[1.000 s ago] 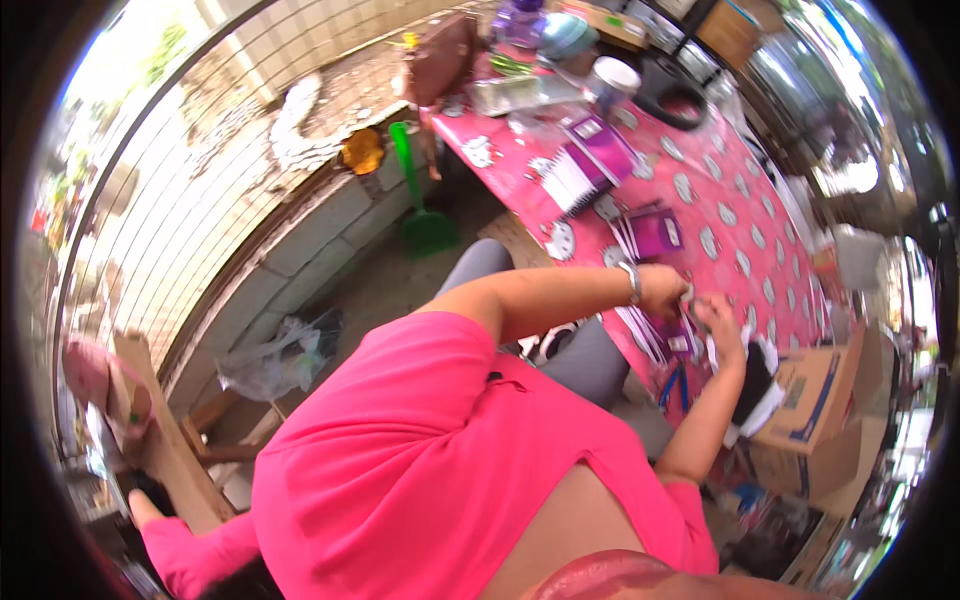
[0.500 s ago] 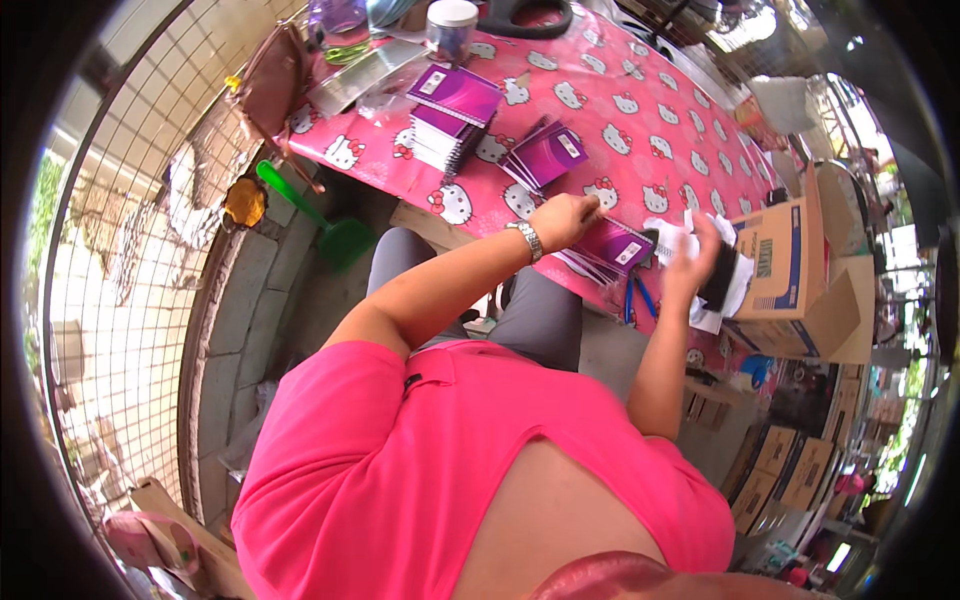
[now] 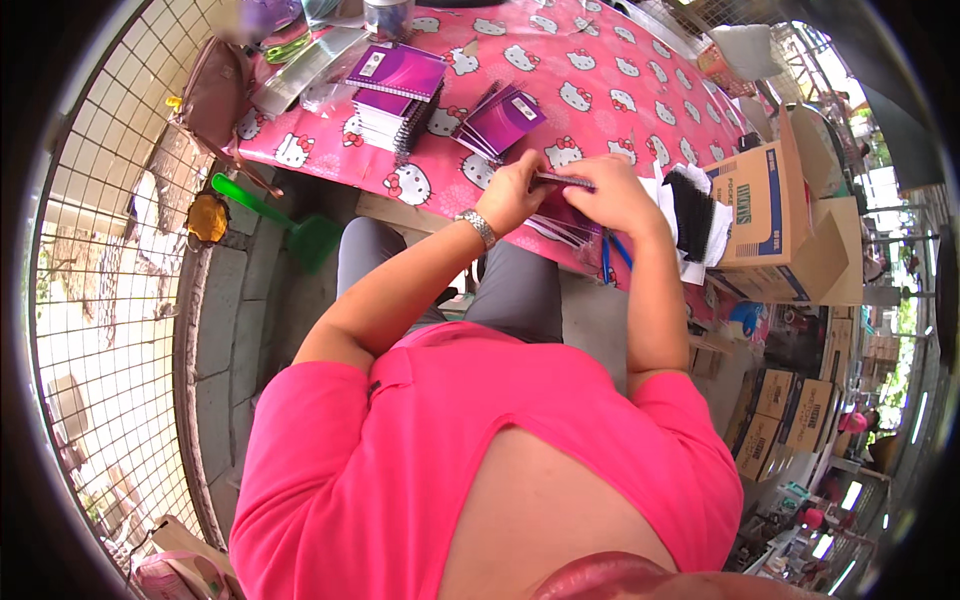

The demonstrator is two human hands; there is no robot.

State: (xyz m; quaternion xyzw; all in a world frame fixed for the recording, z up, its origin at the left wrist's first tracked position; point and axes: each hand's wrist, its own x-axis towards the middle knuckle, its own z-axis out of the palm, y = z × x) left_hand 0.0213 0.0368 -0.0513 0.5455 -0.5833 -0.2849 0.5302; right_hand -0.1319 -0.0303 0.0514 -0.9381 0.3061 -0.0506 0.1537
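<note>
A thin spiral notebook (image 3: 565, 181) is held nearly edge-on above the table's front edge. My left hand (image 3: 512, 192), with a metal watch at the wrist, pinches its left end. My right hand (image 3: 618, 196) has its fingers closed over the right end. Under my hands, partly covered, lies a pile of purple notebooks (image 3: 568, 231). A fanned set of purple notebooks (image 3: 507, 124) rests beyond my left hand, and a taller stack of them (image 3: 385, 115) stands farther left. Beside my right hand is a black-and-white pile (image 3: 693, 215), seemingly spiral-bound.
A pink patterned cloth covers the table (image 3: 600, 95). Two blue pens (image 3: 612, 258) lie at its front edge. An opened cardboard box (image 3: 765, 215) stands right. At far left are a brown bag (image 3: 213, 90) and clear plastic (image 3: 330, 90); a green dustpan (image 3: 312, 240) is below.
My right hand has come left from beside the black-and-white pile and now grips the notebook along with my left hand. The whole view has shifted slightly.
</note>
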